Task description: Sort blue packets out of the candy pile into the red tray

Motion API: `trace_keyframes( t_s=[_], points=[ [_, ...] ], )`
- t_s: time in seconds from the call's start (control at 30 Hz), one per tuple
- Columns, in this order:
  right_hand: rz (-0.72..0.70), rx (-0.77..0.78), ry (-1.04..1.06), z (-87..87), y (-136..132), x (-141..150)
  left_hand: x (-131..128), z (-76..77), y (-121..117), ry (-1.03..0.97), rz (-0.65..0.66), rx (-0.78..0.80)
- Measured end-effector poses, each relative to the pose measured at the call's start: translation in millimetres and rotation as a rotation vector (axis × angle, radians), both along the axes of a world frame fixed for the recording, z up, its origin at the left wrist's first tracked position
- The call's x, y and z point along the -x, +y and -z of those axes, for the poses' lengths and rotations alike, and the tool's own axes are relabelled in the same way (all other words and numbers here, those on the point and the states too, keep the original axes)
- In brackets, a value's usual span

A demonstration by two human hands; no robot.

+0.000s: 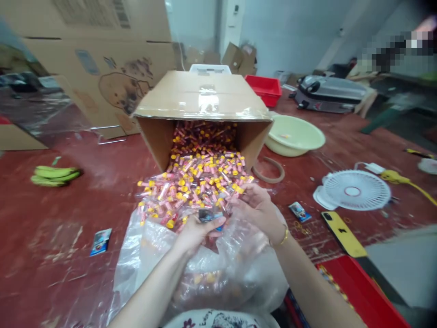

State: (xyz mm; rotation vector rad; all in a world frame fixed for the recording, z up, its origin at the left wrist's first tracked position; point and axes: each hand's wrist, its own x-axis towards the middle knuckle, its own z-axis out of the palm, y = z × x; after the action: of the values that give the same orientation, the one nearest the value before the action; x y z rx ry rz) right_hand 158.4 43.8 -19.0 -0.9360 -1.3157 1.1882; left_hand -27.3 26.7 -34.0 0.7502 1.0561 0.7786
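Observation:
A cardboard box (205, 102) lies on its side, and small pink tubes with yellow caps (200, 175) spill out of its mouth in a heap. At the front of this heap, my left hand (196, 232) is closed on a small blue and black packet (206, 216), the thumb lying across it. My right hand (256, 207) reaches the heap's right edge, its fingertips pinched around a pink tube with a yellow cap (238, 188); the fingers partly hide it. Clear plastic sheeting (201, 264) lies under both wrists, with more tubes showing through it.
Similar blue packets lie left (101, 242) and right (299, 212). Around the box are green bananas (56, 175), a pale green basin (295, 134), a tape roll (269, 171), a white fan (355, 190) and a yellow phone (344, 234). A red tray (365, 291) stands near my right forearm.

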Motion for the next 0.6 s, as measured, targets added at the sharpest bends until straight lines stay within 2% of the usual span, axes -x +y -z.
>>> trace_keyframes(
  t_s=[0.1,0.27,0.4,0.5,0.6],
  points=[
    [0.045,-0.057,-0.03,-3.8,-10,0,-6,-3.9,-1,0.02,-0.016,-0.014],
    [0.126,-0.261,-0.21,-13.6,-17,-3,-10,-8.6,-7,0.059,-0.011,-0.131],
    [0.071,-0.341,-0.292,-19.4,-18,-1,-9,-6.5,-9,0.127,-0.016,-0.182],
    [0.001,-0.288,-0.338,-19.7,-14,2,-9,-7.2,-9,0.178,0.005,-0.191],
    [-0.027,-0.101,-0.248,-15.7,-7,4,-11,-11.2,-10,0.186,0.011,-0.169]
  ],
)
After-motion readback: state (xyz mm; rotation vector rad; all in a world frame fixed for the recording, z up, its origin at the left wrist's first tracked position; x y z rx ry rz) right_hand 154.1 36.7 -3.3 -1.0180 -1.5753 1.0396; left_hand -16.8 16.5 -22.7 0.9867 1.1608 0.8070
